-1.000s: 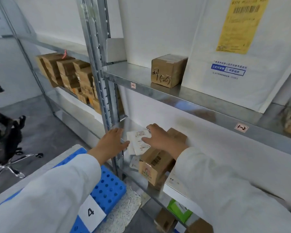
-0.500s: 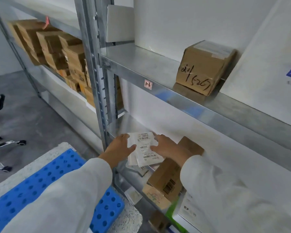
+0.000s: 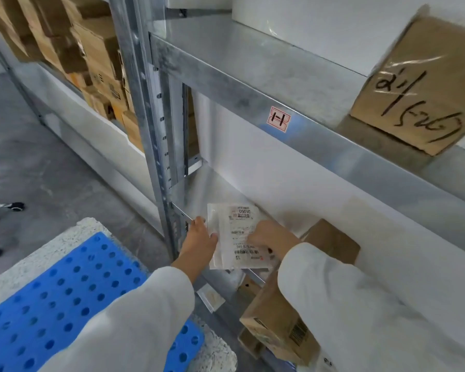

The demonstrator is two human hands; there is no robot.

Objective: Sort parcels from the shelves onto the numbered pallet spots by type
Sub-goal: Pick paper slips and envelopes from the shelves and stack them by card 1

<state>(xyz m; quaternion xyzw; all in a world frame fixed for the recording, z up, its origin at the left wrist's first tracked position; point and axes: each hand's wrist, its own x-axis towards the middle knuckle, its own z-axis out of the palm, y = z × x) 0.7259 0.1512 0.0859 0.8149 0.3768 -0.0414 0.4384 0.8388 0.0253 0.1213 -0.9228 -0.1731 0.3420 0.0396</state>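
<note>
While the flat white plastic mailer parcel lies at the front-left corner of the lower steel shelf, the left hand pinches its left edge and the right hand its right side: pickup is in hand. Next, probably, it needs lifting clear toward the blue perforated pallet.

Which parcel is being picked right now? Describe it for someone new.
Find the steel shelf edge tagged 1-1, then the lower shelf under it. There the left hand and right hand hold a flat white pouch with printed labels, unlike the brown carton beside it.
</note>
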